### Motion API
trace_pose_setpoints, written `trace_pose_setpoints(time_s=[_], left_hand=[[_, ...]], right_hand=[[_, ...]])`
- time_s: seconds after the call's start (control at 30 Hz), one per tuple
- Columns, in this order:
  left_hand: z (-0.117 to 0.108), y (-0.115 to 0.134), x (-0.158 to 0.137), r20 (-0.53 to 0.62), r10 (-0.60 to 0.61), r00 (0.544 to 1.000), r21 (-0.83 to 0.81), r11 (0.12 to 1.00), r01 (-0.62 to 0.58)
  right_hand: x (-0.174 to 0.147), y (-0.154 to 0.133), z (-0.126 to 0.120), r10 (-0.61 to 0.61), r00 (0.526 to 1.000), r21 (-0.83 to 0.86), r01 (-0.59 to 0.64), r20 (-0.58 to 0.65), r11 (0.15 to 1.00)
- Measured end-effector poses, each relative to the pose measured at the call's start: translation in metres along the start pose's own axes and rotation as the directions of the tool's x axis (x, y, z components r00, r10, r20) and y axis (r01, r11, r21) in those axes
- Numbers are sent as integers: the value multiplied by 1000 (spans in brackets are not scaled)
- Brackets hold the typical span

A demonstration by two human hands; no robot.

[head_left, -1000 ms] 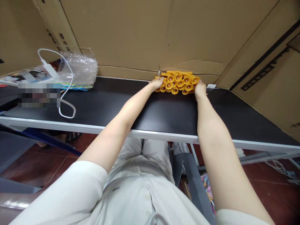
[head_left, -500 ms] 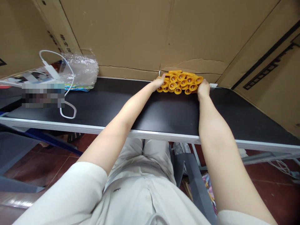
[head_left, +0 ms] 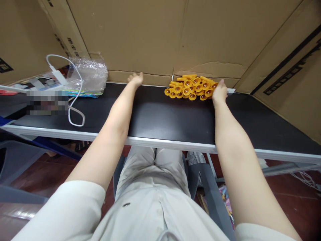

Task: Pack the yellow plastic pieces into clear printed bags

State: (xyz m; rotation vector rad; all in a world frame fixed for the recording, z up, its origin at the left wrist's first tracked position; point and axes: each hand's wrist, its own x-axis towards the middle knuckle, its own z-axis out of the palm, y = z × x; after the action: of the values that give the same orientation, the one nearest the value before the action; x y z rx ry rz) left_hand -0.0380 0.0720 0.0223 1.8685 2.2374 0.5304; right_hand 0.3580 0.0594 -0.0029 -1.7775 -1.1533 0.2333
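Several yellow trumpet-shaped pieces [head_left: 192, 88] with round, cupped ends lie stacked in a pile at the back of the black tabletop. Most of their cupped ends face me. At the pile's right end is my right hand [head_left: 219, 91], its thumb up against the pieces and its other fingers partly hidden; it looks open, not wrapped round anything. My left hand [head_left: 135, 79] is well apart from the pile, near the cardboard at the back. Its fingers are spread and it holds nothing.
A cardboard wall [head_left: 140, 40] closes off the back and sides of the table [head_left: 173, 117]. On the left lie clear plastic bags [head_left: 87, 75], a white cable [head_left: 81, 80] and a blurred-out patch. A silver edge [head_left: 170, 144] runs along the front.
My left hand has let go of the pile's left end and moved left, its fingers now spread. My right hand stays at the right end. The view has shifted slightly.
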Motion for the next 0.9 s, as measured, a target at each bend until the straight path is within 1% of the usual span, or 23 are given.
trace_pose_setpoints(time_s=[0.03,0.07,0.17,0.23,0.33,0.37,0.5,0.6,0.7,0.8,0.9], left_hand=[[-7,-14,-2,-25,-169,985,-22,985,169],[-13,-28,-6,-53,-235,971,2,972,235],[-29,-67,-21,-142,-223,964,166,955,245],[-35,-89,-29,-146,-209,967,233,943,239],[-39,-114,-35,-108,-281,954,127,948,293],[-40,-120,-36,-98,-304,948,121,942,314],[-40,-131,-41,-92,-354,931,205,908,366],[-38,-134,-42,-76,-369,926,192,906,376],[-36,-136,-41,-72,-350,934,159,921,357],[-36,-135,-39,-115,-328,938,142,929,342],[-37,-129,-39,-201,-282,938,155,936,314]], right_hand=[[-5,-5,-2,9,1000,7,-9,3,1000],[-10,-9,-3,9,1000,10,-9,3,1000],[-15,-13,-5,17,1000,18,-17,-3,1000],[-15,-13,-5,20,1000,22,-20,-9,1000],[-16,-14,-5,17,1000,13,-17,-15,1000],[-17,-15,-5,16,1000,9,-15,-17,1000],[-18,-16,-4,6,999,13,-5,-41,1000],[-17,-16,-4,-6,998,15,6,-61,1000],[-17,-16,-4,-20,998,-6,19,-59,1000],[-18,-18,-4,-24,998,-23,23,-51,999],[-19,-19,-5,-21,999,-37,20,-40,999]])
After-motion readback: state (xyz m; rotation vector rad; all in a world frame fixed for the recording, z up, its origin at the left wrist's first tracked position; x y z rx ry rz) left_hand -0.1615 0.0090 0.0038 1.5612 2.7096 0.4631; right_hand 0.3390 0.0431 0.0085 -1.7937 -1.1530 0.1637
